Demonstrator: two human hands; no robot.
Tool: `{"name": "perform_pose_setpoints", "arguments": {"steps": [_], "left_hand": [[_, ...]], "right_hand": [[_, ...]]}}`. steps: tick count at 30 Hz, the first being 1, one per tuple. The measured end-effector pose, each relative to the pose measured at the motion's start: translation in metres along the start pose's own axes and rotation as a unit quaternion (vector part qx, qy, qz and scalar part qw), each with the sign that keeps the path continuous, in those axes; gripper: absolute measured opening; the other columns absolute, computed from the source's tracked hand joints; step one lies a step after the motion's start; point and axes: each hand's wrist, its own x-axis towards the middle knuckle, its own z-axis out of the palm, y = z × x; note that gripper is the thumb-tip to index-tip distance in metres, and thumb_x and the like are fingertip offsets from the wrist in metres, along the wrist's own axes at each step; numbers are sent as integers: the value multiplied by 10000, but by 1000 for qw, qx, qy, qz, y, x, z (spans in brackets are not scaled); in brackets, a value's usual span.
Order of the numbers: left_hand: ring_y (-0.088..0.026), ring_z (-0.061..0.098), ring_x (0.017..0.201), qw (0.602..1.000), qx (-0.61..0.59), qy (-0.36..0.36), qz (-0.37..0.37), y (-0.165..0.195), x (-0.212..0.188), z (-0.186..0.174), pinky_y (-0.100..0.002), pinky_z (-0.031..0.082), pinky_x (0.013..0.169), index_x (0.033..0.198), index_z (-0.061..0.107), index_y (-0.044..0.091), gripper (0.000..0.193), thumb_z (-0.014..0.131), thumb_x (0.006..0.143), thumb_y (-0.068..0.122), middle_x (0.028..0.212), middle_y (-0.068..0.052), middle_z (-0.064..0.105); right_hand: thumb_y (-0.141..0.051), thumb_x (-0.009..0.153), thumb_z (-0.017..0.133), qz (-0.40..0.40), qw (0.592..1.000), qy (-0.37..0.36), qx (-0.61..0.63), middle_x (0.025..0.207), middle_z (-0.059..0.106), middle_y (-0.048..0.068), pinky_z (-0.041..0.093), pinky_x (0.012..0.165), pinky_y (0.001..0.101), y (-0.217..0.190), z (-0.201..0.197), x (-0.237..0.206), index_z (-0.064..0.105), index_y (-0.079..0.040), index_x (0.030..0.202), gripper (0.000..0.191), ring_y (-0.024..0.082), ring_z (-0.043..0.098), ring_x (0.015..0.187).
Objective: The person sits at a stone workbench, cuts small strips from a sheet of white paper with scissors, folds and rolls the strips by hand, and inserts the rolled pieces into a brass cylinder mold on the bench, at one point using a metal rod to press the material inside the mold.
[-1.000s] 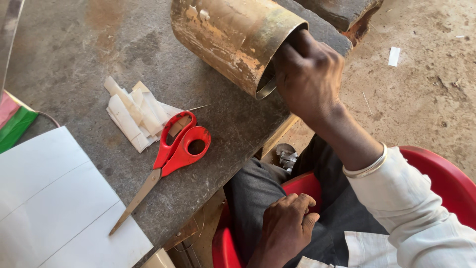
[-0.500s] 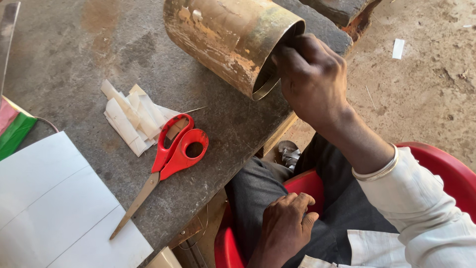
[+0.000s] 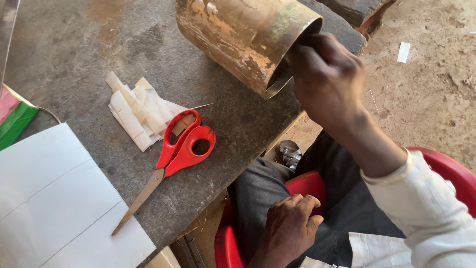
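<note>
Nearest us we see the left hand [image 3: 290, 229], fingers curled loosely, gripping nothing, resting on the dark trouser leg [image 3: 270, 186] above the red plastic chair [image 3: 307, 184]. A small metal part [image 3: 289, 153] sits by the table edge next to the knee; too small to tell what it is.

On the grey table [image 3: 89, 54], a white sheet [image 3: 54, 198] with ruled lines lies at the near left corner. Red-handled scissors [image 3: 171, 159] lie shut, blades towards the sheet, handles touching a pile of folded white paper strips [image 3: 136, 111]. A green and pink strip [image 3: 15, 116] shows at the left edge.

Further off, the right hand [image 3: 327, 82] is closed at the open mouth of a rusty metal cylinder [image 3: 238, 37] lying tilted at the table's edge; fingers grip the rim. We cannot tell what is inside, since the hand blocks the dark opening.

Beyond is sandy ground [image 3: 426, 79] with a white scrap [image 3: 404, 51].
</note>
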Motion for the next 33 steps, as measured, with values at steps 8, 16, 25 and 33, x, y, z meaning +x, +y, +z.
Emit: {"name": "perform_pose_setpoints", "arguments": {"steps": [8,16,25,33], "left_hand": [[-321,718,890,1000,18,-16,1,-2,1,1,-466,546,817,1114,690,26,284,775,893,184,899,-177,713],[-326,719,907,1000,19,-17,5,1,3,3,-467,540,839,1105,691,26,292,787,870,168,908,-177,718],[-318,716,915,999,29,-17,-12,-3,3,2,-469,531,841,1115,691,36,298,788,873,180,921,-169,719],[-303,724,905,999,42,-25,-10,-6,5,6,-454,551,821,1111,691,36,301,796,876,190,917,-170,719]], "right_hand": [[-50,944,802,-11,999,21,22,992,671,136,594,682,380,2,-4,-5,729,10,1055,146,265,697,822],[16,941,745,-13,1000,-15,8,1044,689,121,615,804,373,6,7,2,722,-8,1053,117,256,724,1002],[39,924,748,3,998,37,46,1011,678,123,578,736,394,3,-2,-9,726,-15,1062,150,283,691,893],[-15,993,749,30,997,10,75,1050,698,126,586,758,405,8,8,-5,722,-36,1156,166,286,714,910]]}}
